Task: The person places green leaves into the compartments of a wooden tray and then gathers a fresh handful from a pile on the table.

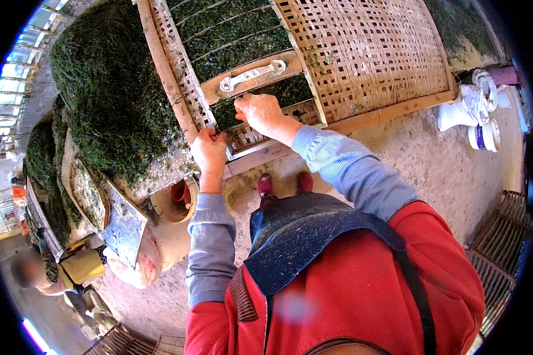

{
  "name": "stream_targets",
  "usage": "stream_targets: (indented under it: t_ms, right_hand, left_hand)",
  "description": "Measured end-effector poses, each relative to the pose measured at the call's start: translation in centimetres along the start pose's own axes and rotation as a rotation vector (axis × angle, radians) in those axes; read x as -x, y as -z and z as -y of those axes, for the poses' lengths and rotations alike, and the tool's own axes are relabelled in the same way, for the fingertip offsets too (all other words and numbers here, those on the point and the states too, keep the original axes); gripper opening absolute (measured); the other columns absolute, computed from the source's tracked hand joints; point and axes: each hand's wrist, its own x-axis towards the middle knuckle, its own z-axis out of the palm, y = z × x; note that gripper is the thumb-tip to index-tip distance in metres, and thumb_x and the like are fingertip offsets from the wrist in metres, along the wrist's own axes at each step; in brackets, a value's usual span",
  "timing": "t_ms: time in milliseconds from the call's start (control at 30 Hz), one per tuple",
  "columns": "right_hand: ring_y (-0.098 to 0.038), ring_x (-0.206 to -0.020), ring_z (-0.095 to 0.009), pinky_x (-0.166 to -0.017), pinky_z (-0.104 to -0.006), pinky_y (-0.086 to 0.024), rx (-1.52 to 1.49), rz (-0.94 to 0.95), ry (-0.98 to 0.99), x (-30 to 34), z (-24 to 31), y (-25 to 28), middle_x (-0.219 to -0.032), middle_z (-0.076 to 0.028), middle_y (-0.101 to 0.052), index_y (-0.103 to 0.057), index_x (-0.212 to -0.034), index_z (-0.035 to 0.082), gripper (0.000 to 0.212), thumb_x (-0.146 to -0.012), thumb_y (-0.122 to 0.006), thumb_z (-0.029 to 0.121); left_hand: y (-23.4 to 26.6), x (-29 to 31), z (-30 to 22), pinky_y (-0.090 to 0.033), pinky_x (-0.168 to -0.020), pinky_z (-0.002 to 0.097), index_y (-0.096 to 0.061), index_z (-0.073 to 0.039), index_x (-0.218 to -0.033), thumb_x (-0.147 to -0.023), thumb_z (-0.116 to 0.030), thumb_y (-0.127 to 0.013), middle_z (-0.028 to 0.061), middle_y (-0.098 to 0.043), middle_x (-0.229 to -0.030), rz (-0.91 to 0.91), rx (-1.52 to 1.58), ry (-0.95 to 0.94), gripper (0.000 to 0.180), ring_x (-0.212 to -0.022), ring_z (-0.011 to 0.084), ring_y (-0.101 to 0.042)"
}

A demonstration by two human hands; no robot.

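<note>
Dark green stringy plant matter (pixel 225 35) lies in a layer inside a pale slatted frame (pixel 186 59). Across it rests a wooden board (pixel 210 92) with a clear handle (pixel 251 76). My right hand (pixel 263 113) is closed, knuckles up, just below the board over the green layer; whatever its fingers hold is hidden. At the near left corner of the frame my left hand (pixel 209 154) is closed with thumb and fingers together, and I cannot make out what is in it. Woven strips show beneath the near edge, next to a wooden rail (pixel 257 157).
A woven bamboo mat (pixel 367 53) extends right of the frame. A big green heap (pixel 106 83) is at the left, above a bucket (pixel 172 204) and a flat board (pixel 124 219). White sacks (pixel 465 106) lie at the right. Another person (pixel 53 272) is at the lower left.
</note>
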Motion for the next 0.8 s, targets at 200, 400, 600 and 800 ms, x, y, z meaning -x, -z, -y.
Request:
stream_targets:
  t_ms: [200,400,600,800]
  right_hand:
    - [-0.062,-0.061,-0.030,-0.054,-0.0361,-0.049,-0.570,-0.230,-0.037,-1.0,-2.1,1.9,-0.067,-0.012,-0.062,-0.063,-0.079,0.009,0.006,-0.073,-0.063,0.010]
    - [-0.058,-0.061,-0.010,-0.054,-0.0233,-0.047,-0.394,-0.538,-0.080,-1.9,-3.6,7.5,-0.074,-0.006,-0.063,-0.061,-0.095,0.005,0.016,-0.080,-0.057,0.000]
    - [-0.060,-0.064,-0.027,-0.056,-0.0354,-0.049,-0.492,-0.600,-0.070,-1.9,-3.0,9.2,-0.073,-0.011,-0.061,-0.060,-0.085,0.006,0.014,-0.073,-0.059,0.000]
    - [-0.060,-0.066,-0.029,-0.057,-0.0363,-0.049,-0.349,-0.575,0.030,-1.3,-3.1,7.7,-0.077,-0.011,-0.059,-0.060,-0.086,0.007,0.014,-0.073,-0.060,0.004]
  left_hand:
    - [-0.1,-2.1,-3.7,-0.049,-0.069,0.0386,-0.065,-0.004,-0.083,-0.073,-0.007,-0.060,0.0162,-0.063,-0.078,0.068,0.026,-0.419,0.012,-0.076,0.0329,-0.062]
    - [2.6,-5.6,-6.5,-0.050,-0.069,0.0332,-0.064,-0.002,-0.095,-0.073,0.004,-0.058,0.0137,-0.063,-0.091,0.216,0.079,-0.644,0.024,-0.078,0.0281,-0.063]
    - [3.1,-2.7,-3.5,-0.051,-0.074,0.0368,-0.060,-0.007,-0.103,-0.070,0.007,-0.054,0.0135,-0.057,-0.099,0.159,-0.002,-0.666,0.036,-0.085,0.0321,-0.059]
    - [0.2,-1.1,-1.5,-0.052,-0.066,0.0357,-0.060,-0.009,-0.105,-0.074,-0.003,-0.055,0.0072,-0.055,-0.098,0.157,-0.399,-0.785,0.032,-0.086,0.0266,-0.060]
